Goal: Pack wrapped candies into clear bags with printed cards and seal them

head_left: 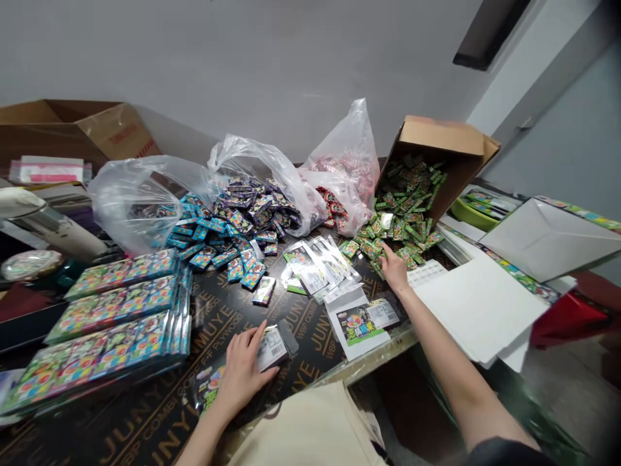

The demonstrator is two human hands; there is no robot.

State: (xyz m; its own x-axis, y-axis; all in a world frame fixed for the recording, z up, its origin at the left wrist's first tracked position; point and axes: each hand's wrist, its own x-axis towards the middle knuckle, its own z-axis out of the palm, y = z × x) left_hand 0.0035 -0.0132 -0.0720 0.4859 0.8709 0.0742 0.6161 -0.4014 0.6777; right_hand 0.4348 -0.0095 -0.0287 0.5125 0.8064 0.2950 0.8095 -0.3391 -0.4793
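Observation:
My left hand [242, 370] lies flat, fingers spread, on a clear printed packet [272, 347] near the front edge of the dark plywood table [145, 414]. My right hand [394, 266] reaches far forward, fingers curled down onto the small green packets [405, 223] spilling from a tipped cardboard box [444, 139]; whether it grips one is hidden. A fanned stack of clear packets [317, 262] lies between the hands, and one printed packet [361, 320] lies just below my right wrist.
Plastic bags hold blue packets [204, 236], purple packets [250, 207] and red ones [334, 207]. Stacks of filled colourful packs [114, 310] lie at left. White sheets [478, 304] and a white box [548, 236] sit at right. A cardboard box [72, 129] stands at the back left.

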